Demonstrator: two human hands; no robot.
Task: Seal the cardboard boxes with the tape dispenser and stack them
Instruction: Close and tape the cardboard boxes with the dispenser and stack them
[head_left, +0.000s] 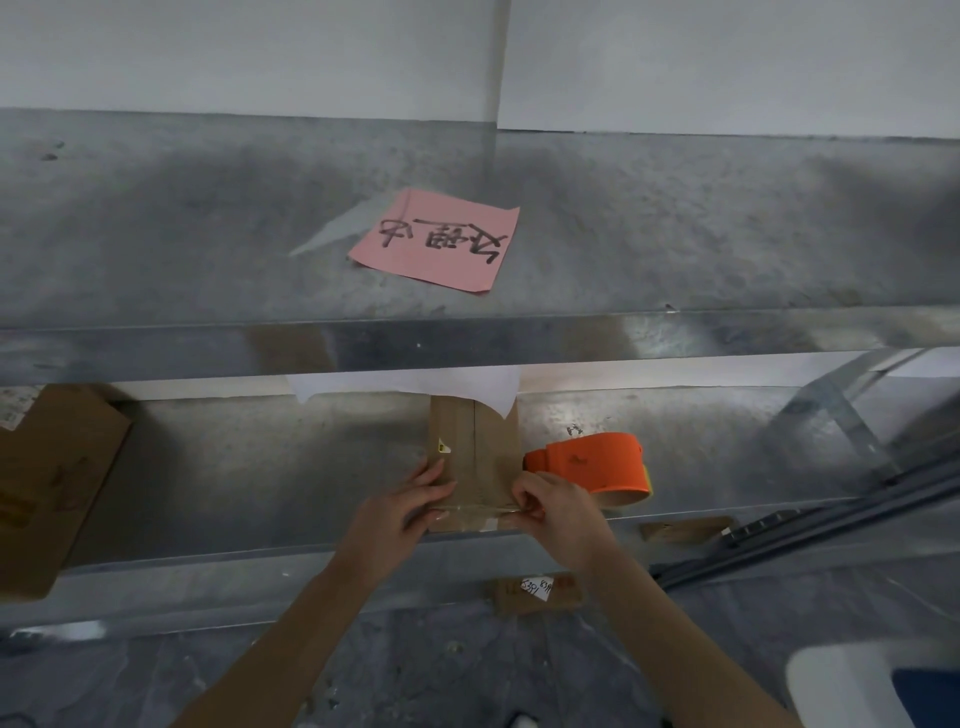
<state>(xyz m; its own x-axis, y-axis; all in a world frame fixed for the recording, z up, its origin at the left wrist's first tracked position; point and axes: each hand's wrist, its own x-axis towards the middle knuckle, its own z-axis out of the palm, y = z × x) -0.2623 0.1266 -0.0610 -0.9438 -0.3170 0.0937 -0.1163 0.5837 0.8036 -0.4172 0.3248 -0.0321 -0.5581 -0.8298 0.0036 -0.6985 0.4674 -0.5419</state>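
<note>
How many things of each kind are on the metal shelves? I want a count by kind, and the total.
Cardboard boxes: 2, the small box under the hands and the large box at the left edge.
Tape dispensers: 1, the orange dispenser.
Paper notes: 1, the pink note on the upper shelf.
Total: 4

Tight working slot on the lower shelf

The upper shelf edge (467, 343) overhangs the small box (475, 457) at frame centre; the orange tape dispenser (592, 465) crowds its right side, while bare shelf lies open to its left until the larger box (47, 483) at the left edge.
</note>
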